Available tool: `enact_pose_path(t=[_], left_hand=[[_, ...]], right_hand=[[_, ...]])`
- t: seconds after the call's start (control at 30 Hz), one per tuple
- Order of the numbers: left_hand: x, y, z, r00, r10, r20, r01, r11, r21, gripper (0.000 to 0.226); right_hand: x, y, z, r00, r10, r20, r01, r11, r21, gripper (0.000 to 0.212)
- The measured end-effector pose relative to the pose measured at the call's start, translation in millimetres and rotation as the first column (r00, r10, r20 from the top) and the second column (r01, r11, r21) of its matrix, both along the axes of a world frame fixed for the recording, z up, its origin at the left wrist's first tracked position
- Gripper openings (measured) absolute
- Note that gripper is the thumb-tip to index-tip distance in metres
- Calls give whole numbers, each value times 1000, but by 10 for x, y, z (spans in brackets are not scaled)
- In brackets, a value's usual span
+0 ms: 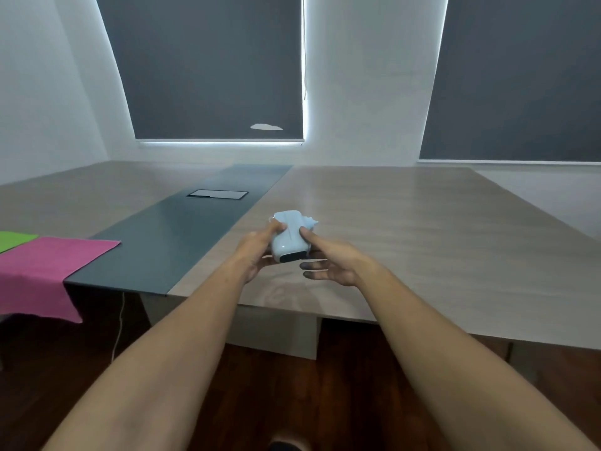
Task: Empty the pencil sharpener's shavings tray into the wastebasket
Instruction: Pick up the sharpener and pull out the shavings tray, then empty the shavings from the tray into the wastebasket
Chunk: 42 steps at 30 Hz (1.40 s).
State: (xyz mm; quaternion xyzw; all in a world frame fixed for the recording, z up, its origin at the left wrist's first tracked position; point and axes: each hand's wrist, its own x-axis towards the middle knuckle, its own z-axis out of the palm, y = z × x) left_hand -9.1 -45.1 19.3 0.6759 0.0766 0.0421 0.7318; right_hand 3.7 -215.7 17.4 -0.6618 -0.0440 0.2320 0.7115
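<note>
Head view: a pink cloth and green cloth lie far left on the table. Above its near edge, the sharpener points lengthwise away, gripped by left hand; right hand touches it, fingers loose.

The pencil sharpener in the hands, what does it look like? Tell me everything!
The pencil sharpener is pale blue-white, smooth and shiny like plastic, with rounded corners. A dark rectangular window, probably the shavings tray, sits at the end nearest the camera. A small pale part sticks out at its far right. It is held above the wooden table, the left hand gripping its left side, the right hand touching its right.
</note>
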Motion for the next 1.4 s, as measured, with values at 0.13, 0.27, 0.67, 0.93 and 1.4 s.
enact_pose_path(t=[0.13, 0.27, 0.67, 0.93, 1.4], left_hand=[[-17, -59, 40, 999, -42, 20, 42, 999, 9, 13], [-9, -50, 39, 999, -32, 16, 32, 999, 19, 16], [11, 165, -142, 994, 95, 59, -101, 989, 104, 38], [55, 199, -326, 914, 393, 103, -403, 847, 347, 53], [47, 189, -480, 872, 477, 111, -462, 728, 506, 64]], right_hand=[[-3, -98, 1, 1000, -11, 11, 11, 999, 44, 48], [33, -216, -28, 998, -55, 5, 54, 995, 89, 41], [164, -548, -255, 962, -273, -13, 271, 949, 159, 30], [167, -454, -256, 965, -261, 5, 251, 936, 246, 15], [137, -383, -329, 970, -243, 3, 236, 945, 226, 12]])
